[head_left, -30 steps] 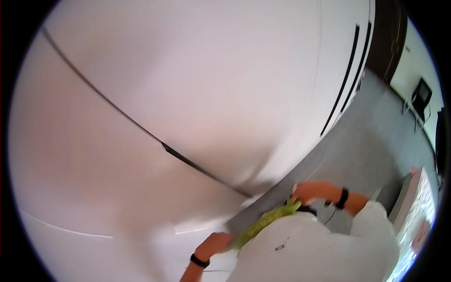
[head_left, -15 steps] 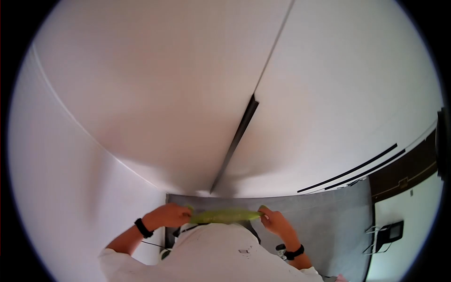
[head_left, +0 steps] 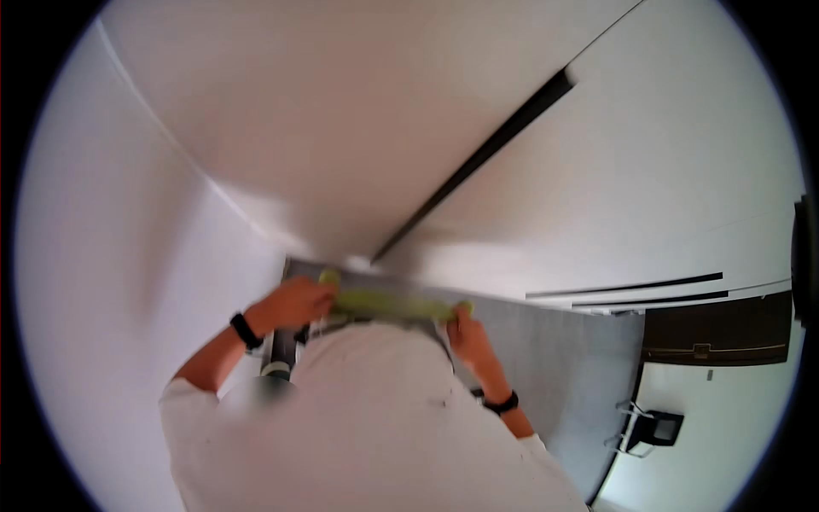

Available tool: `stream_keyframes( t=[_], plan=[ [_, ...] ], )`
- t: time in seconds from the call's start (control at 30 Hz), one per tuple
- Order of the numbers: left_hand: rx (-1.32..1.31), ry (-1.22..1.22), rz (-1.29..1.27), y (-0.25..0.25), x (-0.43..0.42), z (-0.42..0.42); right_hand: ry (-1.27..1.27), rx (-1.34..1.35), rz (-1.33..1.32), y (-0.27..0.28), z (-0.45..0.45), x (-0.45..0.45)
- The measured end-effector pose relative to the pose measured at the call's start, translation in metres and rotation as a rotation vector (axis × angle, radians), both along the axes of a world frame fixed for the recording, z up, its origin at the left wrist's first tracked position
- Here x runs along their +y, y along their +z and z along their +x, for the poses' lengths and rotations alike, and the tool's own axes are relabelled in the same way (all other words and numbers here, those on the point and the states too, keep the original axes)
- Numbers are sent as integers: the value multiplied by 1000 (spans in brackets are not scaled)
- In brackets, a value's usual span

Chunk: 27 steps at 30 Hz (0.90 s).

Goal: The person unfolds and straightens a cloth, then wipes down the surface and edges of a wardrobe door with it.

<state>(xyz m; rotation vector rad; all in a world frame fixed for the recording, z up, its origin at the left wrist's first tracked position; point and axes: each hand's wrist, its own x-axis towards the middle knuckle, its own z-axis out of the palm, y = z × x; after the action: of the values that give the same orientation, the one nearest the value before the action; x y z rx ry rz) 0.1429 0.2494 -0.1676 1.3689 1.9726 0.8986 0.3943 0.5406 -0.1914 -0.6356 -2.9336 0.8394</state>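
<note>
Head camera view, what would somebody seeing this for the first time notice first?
Probably the long, tapering black strip, slanting across the big pale panel above the hands. Next, the blurred, flat yellow-green piece, stretched between the left hand and right hand, just beyond the white shirt. At lower right, a black chair stands out.

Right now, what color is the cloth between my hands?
Yellow-green; the cloth shows best in the head view, though blurred.
</note>
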Motion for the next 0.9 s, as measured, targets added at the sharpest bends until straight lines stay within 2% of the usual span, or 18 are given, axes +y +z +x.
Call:
stream_keyframes(
  t=[0.03,0.07,0.1,0.17,0.23,0.3,0.33,0.37,0.4,0.43,0.47,0.53,0.57,0.7,0.73,0.8,0.83,0.9],
  plan=[
    [39,48,-19,-6,2,2,-53,-86,-79,7,-5,-3],
    [-35,76,53,-5,1,4,-130,-70,-158,29,-15,-14],
    [-97,109,126,3,2,6,-168,-129,-120,42,-21,-17],
    [-135,78,33,21,6,7,-11,-29,-82,63,-26,-14],
    [-142,41,-27,19,5,6,65,22,-123,51,-30,-11],
    [90,-34,-111,21,6,3,92,-26,-142,47,-36,-8],
    [87,-44,-111,16,4,1,124,-77,-160,47,-39,-10],
    [157,-25,-51,6,3,-1,114,-85,-164,50,-40,-11],
    [226,-5,9,-1,2,-1,45,-208,-259,67,-46,-16],
    [218,-15,4,-2,2,-2,-25,-329,-356,76,-51,-19],
    [212,2,-7,-1,2,-3,63,-232,-248,70,-50,-18],
    [204,6,-26,2,2,0,67,-255,-207,76,-53,-17],
    [143,4,19,2,4,1,81,-269,-157,78,-53,-16],
    [-46,43,134,30,7,7,-37,-206,-247,55,-53,-10],
    [-38,25,113,40,6,9,-52,-196,-269,54,-53,-15],
    [-81,73,-94,64,5,12,53,-151,-231,58,-56,-19],
    [-79,47,-109,75,2,11,28,-148,-248,68,-56,-24],
    [-185,159,-79,87,5,11,69,-137,-216,90,-62,-28]
  ],
)
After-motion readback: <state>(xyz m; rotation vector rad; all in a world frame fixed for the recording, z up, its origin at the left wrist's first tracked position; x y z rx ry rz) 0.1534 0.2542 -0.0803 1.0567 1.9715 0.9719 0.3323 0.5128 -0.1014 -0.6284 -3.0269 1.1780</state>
